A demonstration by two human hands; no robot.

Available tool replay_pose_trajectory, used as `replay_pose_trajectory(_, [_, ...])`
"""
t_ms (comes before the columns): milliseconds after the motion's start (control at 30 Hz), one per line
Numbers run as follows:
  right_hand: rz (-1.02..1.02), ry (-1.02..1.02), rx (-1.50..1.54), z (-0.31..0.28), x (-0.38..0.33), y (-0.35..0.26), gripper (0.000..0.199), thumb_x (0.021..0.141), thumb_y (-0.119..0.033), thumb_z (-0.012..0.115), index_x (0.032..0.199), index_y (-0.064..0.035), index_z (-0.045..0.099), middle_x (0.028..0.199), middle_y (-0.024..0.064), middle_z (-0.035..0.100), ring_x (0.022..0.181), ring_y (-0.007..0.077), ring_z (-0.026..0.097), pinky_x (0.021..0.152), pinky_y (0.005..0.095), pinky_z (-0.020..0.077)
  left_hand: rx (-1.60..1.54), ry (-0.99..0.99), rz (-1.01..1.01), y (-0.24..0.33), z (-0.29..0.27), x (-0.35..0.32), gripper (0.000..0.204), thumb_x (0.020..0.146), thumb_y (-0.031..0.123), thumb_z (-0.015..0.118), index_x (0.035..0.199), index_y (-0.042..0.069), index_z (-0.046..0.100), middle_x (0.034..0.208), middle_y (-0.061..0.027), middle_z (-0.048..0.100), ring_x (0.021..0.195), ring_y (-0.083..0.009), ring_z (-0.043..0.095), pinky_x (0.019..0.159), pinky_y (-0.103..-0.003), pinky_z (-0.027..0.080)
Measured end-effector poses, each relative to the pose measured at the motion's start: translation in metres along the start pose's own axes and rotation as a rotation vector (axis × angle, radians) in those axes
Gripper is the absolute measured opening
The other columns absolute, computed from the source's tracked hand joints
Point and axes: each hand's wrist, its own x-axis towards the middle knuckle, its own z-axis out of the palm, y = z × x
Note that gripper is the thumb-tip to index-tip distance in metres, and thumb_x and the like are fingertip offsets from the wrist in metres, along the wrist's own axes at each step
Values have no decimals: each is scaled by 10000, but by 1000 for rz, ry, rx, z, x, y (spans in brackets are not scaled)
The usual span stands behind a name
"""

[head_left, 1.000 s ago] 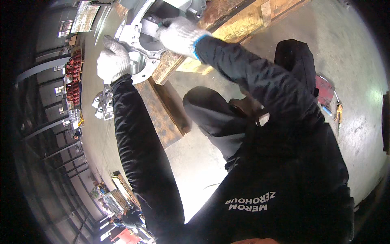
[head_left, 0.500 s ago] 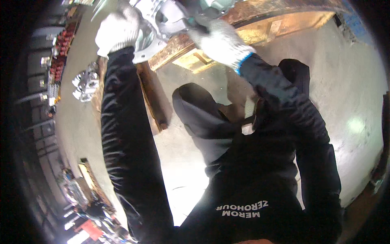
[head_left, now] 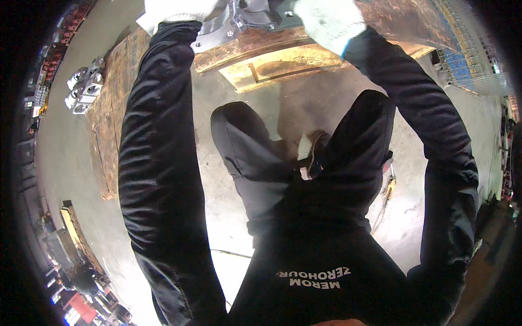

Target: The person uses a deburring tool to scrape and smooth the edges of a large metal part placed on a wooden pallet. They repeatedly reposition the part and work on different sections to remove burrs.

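My left hand [head_left: 182,10], in a white knit glove, is at the upper edge beside a silver-grey cast metal part [head_left: 215,38]. The casting has curved openings and bolt holes, and the frame cuts off its far side. My right hand [head_left: 330,23], gloved the same way with a blue cuff edge, is at the right end of the metal parts, over a worn wooden surface [head_left: 375,22]. The fingers of both hands lie past the upper edge or are lost in glare, so any grip is hidden.
Below the surface's front edge is a pale timber frame [head_left: 293,61]. At left, more silver castings [head_left: 87,87] sit by a wooden board [head_left: 111,103]. A wire mesh cage [head_left: 462,62] stands at right. A yellow-handled tool [head_left: 391,187] and a thin cable [head_left: 231,252] lie on the floor.
The view has shifted, and both hands now sit higher in the picture. My right hand has moved right, away from the round opening in the casting. My left hand stays beside the metal.
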Motion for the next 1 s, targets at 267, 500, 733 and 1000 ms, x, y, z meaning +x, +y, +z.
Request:
replay_pose_trajectory(267, [-287, 111, -57, -22, -23, 25, 422, 839, -99, 677, 1259, -141, 688, 866, 126, 701, 694, 310, 684, 589, 388, 557, -88, -178, -107, 5, -17, 9, 654, 1034, 508, 392, 769, 47, 773, 738, -215, 723, 707, -384, 732, 701, -494, 583])
replay_pose_trajectory(500, [-218, -27, -132, -46, -76, 41, 245, 940, -217, 626, 1134, -87, 701, 877, 128, 687, 707, 309, 677, 605, 429, 525, -266, -206, -13, 31, 14, 17, 560, 964, 523, 462, 809, 101, 795, 760, -144, 737, 742, -335, 725, 703, -487, 540])
replay_pose_trajectory(733, [-163, 66, -87, -39, -84, 61, 303, 1011, -177, 592, 1286, -91, 685, 1106, 135, 751, 851, 324, 739, 713, 429, 580, -269, -224, -84, 25, 49, 3, 469, 884, 539, 537, 820, 166, 813, 775, -68, 748, 772, -287, 712, 701, -479, 489])
replay_pose_trajectory(1000, [-132, -93, -207, -15, -114, 70, 365, 1040, -139, 545, 1386, -39, 603, 1309, 164, 683, 1055, 294, 733, 802, 371, 609, -269, -315, -120, 13, 43, 11, 487, 871, 567, 517, 868, 190, 826, 823, -54, 765, 802, -270, 726, 698, -472, 493])
